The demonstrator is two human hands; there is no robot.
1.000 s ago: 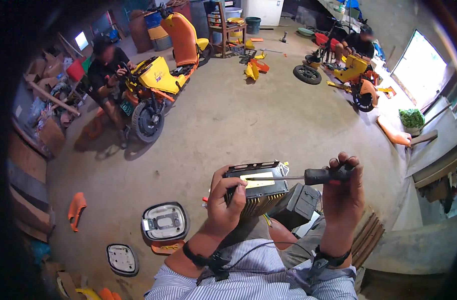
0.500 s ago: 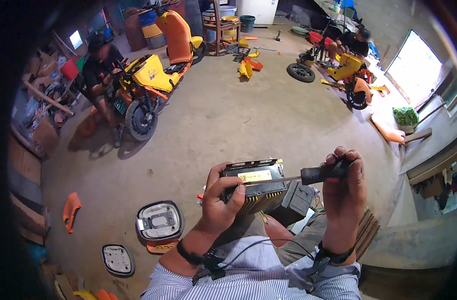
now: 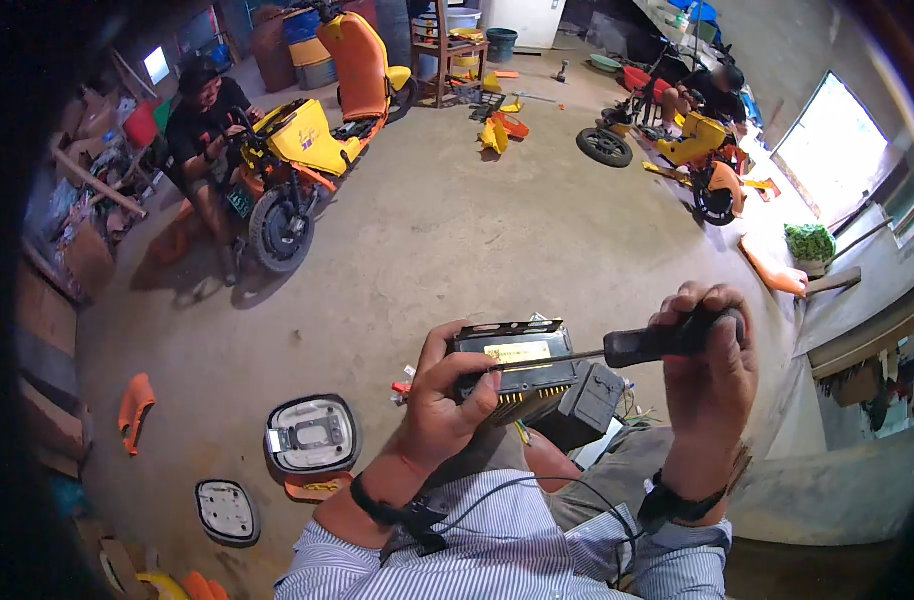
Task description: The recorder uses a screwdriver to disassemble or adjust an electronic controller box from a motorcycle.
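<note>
Fingers of left hand [image 3: 447,405] wrapped around black module [image 3: 517,375], right hand [image 3: 712,385] clenching screwdriver [image 3: 632,348]

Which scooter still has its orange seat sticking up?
The yellow scooter on the left, beside the crouching person in black. Its tall orange seat stands upright; the scooter on the right shows none.

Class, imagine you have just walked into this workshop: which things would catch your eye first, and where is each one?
Low in the middle, the left hand grips a black finned electronics box while the right hand holds a black-handled screwdriver with its shaft laid across the box's top. At upper left a yellow and orange scooter stands on the concrete floor with a person crouched beside it. A second, partly stripped scooter sits at upper right.
</note>
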